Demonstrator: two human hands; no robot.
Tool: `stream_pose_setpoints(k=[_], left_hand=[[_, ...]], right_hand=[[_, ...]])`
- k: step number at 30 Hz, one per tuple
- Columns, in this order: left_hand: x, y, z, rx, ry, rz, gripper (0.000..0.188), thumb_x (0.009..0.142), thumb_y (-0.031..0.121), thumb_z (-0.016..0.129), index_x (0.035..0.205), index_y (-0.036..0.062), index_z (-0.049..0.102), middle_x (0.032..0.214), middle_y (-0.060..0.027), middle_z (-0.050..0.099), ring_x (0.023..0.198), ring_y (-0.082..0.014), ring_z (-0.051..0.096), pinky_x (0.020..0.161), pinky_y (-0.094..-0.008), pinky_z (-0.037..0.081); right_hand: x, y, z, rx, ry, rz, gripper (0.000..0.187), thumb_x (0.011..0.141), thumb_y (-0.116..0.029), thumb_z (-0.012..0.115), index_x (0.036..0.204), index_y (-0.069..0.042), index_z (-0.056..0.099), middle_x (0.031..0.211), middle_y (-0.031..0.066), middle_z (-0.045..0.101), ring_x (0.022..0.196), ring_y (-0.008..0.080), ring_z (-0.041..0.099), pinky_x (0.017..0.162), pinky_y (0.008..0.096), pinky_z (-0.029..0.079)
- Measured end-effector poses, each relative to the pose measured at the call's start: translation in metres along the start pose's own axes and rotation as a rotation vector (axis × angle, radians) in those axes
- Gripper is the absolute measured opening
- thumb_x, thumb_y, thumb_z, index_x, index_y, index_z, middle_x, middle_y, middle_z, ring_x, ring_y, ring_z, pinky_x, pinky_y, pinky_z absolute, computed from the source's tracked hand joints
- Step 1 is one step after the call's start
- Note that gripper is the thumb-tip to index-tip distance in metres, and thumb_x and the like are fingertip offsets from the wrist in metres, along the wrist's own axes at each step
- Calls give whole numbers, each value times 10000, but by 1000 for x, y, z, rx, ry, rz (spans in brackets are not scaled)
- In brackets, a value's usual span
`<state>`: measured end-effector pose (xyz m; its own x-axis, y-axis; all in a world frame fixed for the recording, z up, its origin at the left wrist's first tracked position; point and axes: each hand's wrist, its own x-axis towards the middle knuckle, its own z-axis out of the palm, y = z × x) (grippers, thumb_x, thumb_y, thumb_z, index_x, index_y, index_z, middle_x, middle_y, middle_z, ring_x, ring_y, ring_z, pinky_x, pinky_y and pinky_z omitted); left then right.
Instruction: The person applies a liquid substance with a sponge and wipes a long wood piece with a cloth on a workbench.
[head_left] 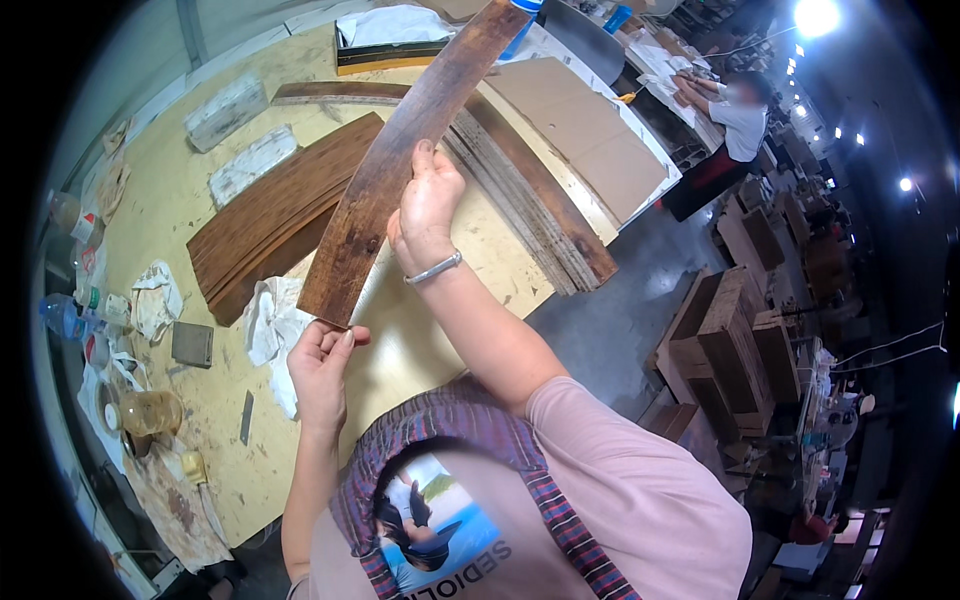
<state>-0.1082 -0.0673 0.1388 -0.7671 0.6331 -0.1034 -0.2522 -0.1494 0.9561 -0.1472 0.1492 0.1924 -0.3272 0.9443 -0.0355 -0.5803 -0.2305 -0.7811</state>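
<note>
A long, slightly curved brown wooden board (372, 205) is held up at a slant above the table, its far end reaching the top of the view. My left hand (322, 375) is closed on its near end, thumb and fingers pinching the lower edge. Around the right edge at mid-length, my right hand (430, 205) grips the same board, thumb on the face. Its other fingers are partly hidden. To the left lies a stack of similar brown boards (280, 205). On the right, several narrow curved strips (520, 195) lie edge up. A white rag (272, 325) sits beside my left hand.
On the pale table (400, 350) are two whitish blocks (225, 112), a small grey block (192, 344), a flat metal strip (247, 418) and a jar (150, 412). Cardboard (575, 130) covers the far right. A co-worker (742, 130) stands beyond at another table.
</note>
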Motion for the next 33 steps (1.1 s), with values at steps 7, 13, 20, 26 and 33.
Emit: stream_pose_setpoints(k=[7, 13, 20, 26, 33], left_hand=[[0, 8, 10, -57, 153, 17, 241, 1004, 141, 582, 1139, -59, 583, 994, -135, 705, 859, -154, 670, 844, -284, 514], [0, 5, -8, -356, 74, -9, 307, 1012, 162, 553, 1230, -55, 551, 1078, -168, 685, 868, -198, 688, 841, -335, 562], [-14, 9, 6, -409, 59, -90, 321, 998, 172, 583, 1230, -45, 542, 1004, -150, 690, 800, -189, 680, 797, -340, 582], [-23, -1, 2, -359, 30, -87, 276, 986, 175, 617, 1149, -38, 554, 934, -126, 690, 773, -187, 678, 771, -309, 567], [-33, -5, -10, -281, 86, -133, 250, 984, 190, 623, 1066, -44, 590, 877, -134, 694, 724, -185, 673, 705, -286, 549]], right_hand=[[-9, 5, 1, -12, -9, -4, 258, 1027, -146, 551, 798, -29, 570, 734, -43, 478, 692, 65, 343, 623, 252, 317], [-32, -10, -1, 225, -299, 104, 265, 1005, -154, 535, 1177, 48, 535, 1052, 141, 659, 938, 225, 653, 897, 343, 524], [-34, -4, -12, 70, -463, 399, 416, 1002, -314, 488, 1086, 87, 559, 972, 219, 680, 789, 296, 696, 733, 400, 601], [-41, 13, -10, 108, -401, 424, 447, 985, -369, 467, 960, 57, 599, 763, 199, 657, 718, 284, 684, 654, 393, 579], [-49, 6, -9, 59, -488, 463, 419, 970, -351, 486, 945, 53, 596, 815, 166, 658, 701, 277, 683, 651, 401, 581]])
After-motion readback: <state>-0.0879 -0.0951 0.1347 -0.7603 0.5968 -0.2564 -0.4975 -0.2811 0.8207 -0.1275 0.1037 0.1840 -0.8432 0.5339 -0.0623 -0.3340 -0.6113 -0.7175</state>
